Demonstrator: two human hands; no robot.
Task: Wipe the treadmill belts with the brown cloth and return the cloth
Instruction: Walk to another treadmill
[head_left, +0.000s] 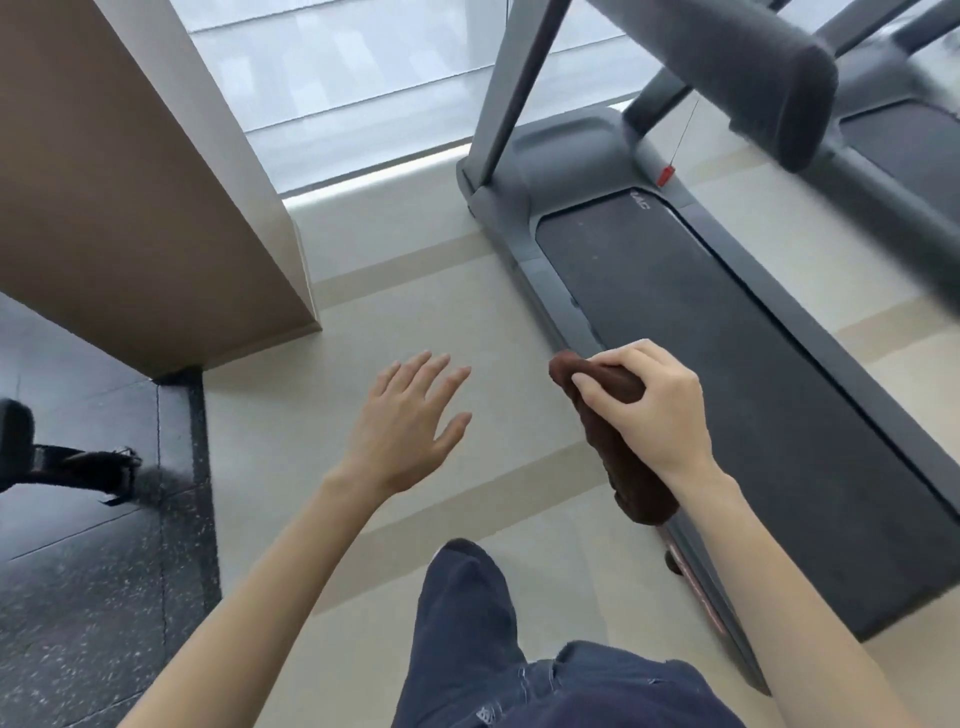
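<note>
- A brown pillar (140, 197) stands at the left, on the pale floor (415, 312).
- The left hand (405, 431) hovers over the floor, fingers spread, holding nothing.
- The right hand (649, 405) grips the brown cloth (618, 447), which hangs down beside the treadmill's near edge.
- The treadmill belt (727, 374) runs along the right.
</note>
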